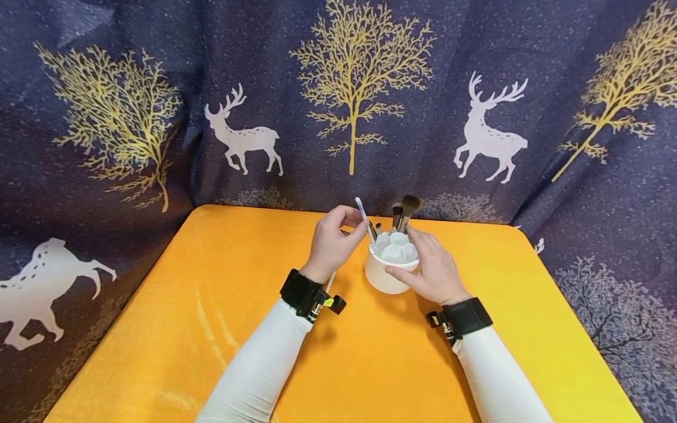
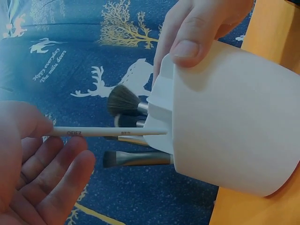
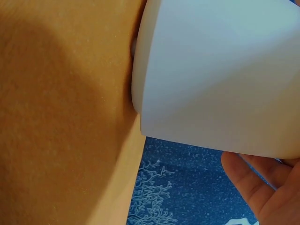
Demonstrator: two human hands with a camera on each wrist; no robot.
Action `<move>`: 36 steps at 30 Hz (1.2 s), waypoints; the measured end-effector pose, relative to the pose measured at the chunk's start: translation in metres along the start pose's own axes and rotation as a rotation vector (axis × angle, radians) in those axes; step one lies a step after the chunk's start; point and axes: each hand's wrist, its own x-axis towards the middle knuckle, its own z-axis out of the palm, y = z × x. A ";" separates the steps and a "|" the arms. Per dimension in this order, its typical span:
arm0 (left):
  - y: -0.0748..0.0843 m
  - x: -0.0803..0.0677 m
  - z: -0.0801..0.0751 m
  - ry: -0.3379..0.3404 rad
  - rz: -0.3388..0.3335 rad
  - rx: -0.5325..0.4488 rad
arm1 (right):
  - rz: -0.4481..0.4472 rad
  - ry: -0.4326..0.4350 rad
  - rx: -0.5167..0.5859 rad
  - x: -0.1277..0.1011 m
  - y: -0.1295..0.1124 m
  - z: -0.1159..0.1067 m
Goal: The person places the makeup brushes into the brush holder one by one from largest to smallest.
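- While we steady the white holder [image 1: 390, 264] on the orange bench [image 1: 211, 305], several brushes [image 1: 404, 212] already stand in its slots, at the rim farthest from us.
- One white brush [image 2: 105, 132] is only partly in: its tip meets the holder's top, so we judge seating it is what is left.
- Our left hand [image 1: 334, 242], beside the holder, pinches that brush between thumb and fingers.
- Our right hand [image 1: 431, 267] wraps the holder's side, fingers curled round it, wrist low over the bench.
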 end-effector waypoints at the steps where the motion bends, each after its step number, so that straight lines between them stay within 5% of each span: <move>1: 0.000 0.000 0.001 -0.002 0.003 -0.001 | 0.000 -0.001 0.000 0.000 0.000 0.000; 14: -0.001 -0.002 0.006 -0.071 0.030 -0.009 | -0.004 0.008 0.003 -0.001 0.001 0.001; 24: -0.002 -0.004 0.007 -0.188 -0.050 0.011 | 0.001 0.001 0.005 -0.001 0.001 0.001; 36: -0.006 0.000 -0.006 -0.118 -0.089 0.043 | -0.001 0.007 0.007 0.000 0.001 0.001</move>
